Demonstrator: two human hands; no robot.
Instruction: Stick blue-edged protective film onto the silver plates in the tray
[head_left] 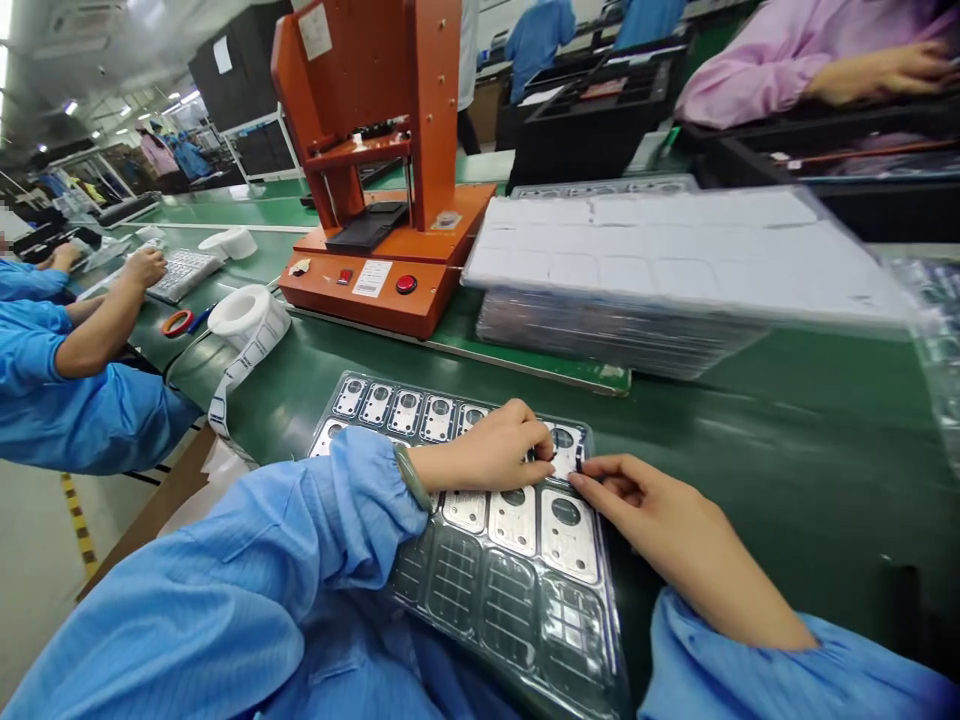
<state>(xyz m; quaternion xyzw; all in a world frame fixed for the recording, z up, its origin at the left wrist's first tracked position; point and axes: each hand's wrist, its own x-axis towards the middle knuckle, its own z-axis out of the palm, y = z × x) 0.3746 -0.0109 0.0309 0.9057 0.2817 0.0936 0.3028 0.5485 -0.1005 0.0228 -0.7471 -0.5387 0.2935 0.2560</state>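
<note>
A clear plastic blister tray (454,585) lies on the green bench before me, with silver metal plates in its upper rows and bare pockets near my body. Each plate has a round window and small holes. At the far right corner, my left hand (499,447), a bangle on its wrist, has its curled fingers at the left edge of a metal plate (564,452). My right hand (645,495) pinches the same plate's right edge between thumb and forefinger. Part of the upper rows is hidden under my left hand and sleeve.
An orange press (367,270) with a red button stands behind the tray. Stacked plastic trays (600,325) rise at the back right. A label roll (244,315) trails its strip off the left side. Co-workers sit at left and far right, near black bins (592,110).
</note>
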